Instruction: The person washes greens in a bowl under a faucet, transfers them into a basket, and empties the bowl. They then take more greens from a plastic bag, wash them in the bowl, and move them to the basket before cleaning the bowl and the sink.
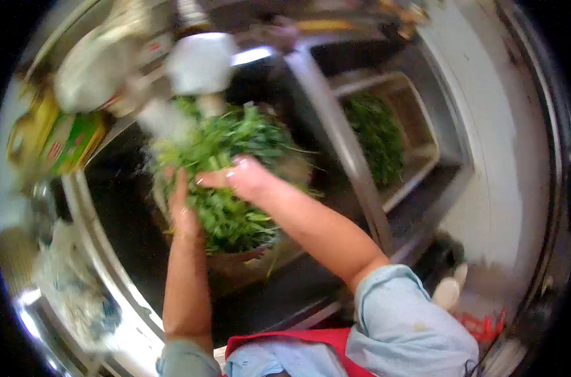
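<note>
A large heap of leafy greens (pixel 235 220) fills a round container in the left basin of a dark sink. Both my hands are in the heap. My left hand (pixel 182 210) is at its left side, fingers stretched upward and apart against the leaves. My right hand (pixel 235 179) reaches in from the right, its fingers closed around some stems near the middle of the heap. Water appears to splash at the heap's upper left, beneath a white rounded object (pixel 200 63). Motion blurs the scene.
Right of the metal divider (pixel 342 135), a rectangular tray (pixel 423 119) holds darker greens (pixel 374 138). A yellow and green package (pixel 72 141) sits at the upper left. Plastic bags (pixel 72 276) lie left of the sink, and a red basket (pixel 483 323) is at lower right.
</note>
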Motion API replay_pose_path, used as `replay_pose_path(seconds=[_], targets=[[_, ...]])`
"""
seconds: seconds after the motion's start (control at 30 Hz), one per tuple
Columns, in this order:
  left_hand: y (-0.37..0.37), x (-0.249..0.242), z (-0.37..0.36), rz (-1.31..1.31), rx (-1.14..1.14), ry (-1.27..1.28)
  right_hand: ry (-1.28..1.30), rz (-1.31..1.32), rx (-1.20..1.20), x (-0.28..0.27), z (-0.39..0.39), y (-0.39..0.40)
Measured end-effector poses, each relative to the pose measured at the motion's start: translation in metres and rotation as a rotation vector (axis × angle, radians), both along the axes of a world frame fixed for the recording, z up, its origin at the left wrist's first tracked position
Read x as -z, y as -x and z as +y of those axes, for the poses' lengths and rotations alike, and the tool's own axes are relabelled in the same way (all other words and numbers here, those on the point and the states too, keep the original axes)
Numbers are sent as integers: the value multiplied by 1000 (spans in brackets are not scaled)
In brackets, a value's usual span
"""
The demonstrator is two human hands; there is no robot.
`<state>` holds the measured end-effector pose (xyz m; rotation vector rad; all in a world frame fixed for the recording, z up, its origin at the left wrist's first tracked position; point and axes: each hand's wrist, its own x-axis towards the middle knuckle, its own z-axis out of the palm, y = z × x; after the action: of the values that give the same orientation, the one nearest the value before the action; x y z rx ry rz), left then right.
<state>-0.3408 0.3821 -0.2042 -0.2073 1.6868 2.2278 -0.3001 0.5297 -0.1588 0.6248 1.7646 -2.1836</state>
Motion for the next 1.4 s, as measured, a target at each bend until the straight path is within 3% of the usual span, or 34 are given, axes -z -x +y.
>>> replay_pose_path(seconds=[0.03,0.1,0.17,0.2,0.27,0.33,0.4,0.5,0.57,0.63,0.67,0.73,0.77,0.83,0.87,0.9,0.93,1.0,1.07,1.13,1.17,1.2,1.27,1.3,1.33,1.4], targets=[[-2,18,-5,55,-79,66,-22,-72,-5,-8,1,-10],[-4,-10,-20,108,309,49,397,82,136,9,2,-31],[-5,-25,-34,-110,423,-124,435,87,162,8,19,-50],[4,-9,-57,-115,426,36,405,93,170,8,32,-57],[-2,-28,-45,-89,374,96,322,167,216,-16,62,-76],[-7,-26,-53,-21,360,285,539,314,217,-65,100,-98],[-17,-28,-57,-63,348,450,226,221,352,-92,147,-112],[-35,-4,-72,-50,342,470,-455,90,525,-140,223,-169],[-49,-2,-73,-29,400,529,-930,-38,572,-111,333,-207],[-57,7,-83,-53,523,515,-1134,-82,468,-78,385,-215],[-71,-13,-64,-151,459,598,-1084,-37,356,-83,376,-212],[-79,-9,-67,-55,642,754,-1126,-566,97,-30,412,-214],[-86,-24,-58,97,761,927,-1043,-316,90,-4,409,-226],[-91,-52,-50,338,1131,1460,-1378,-690,-362,12,396,-227],[-93,-63,-47,304,1286,1655,-1407,-793,-508,18,400,-221],[-91,-70,-44,266,1460,1831,-1496,-768,-539,4,382,-207],[-89,-72,-44,231,1495,1876,-1586,-753,-565,-19,365,-195],[-78,-71,-52,163,1582,1952,-1809,-372,-326,-38,348,-171],[-64,-50,-63,459,1641,2104,-1830,55,-177,-54,324,-133],[-50,-62,-59,843,1503,2154,-1663,465,-135,-67,269,-87],[-46,-65,-56,796,1439,2044,-1543,506,-184,-68,235,-68],[-39,-67,-54,757,1372,1940,-1586,678,-299,-61,209,-46],[-31,-62,-64,754,1168,1737,-1366,682,-389,-47,147,-6],[-32,-51,-73,783,1032,1638,-1357,866,-401,-33,123,16],[-34,-39,-82,808,901,1537,-1380,860,-438,-15,104,39],[-36,-21,-86,709,874,1550,-1473,579,-650,13,63,77]])
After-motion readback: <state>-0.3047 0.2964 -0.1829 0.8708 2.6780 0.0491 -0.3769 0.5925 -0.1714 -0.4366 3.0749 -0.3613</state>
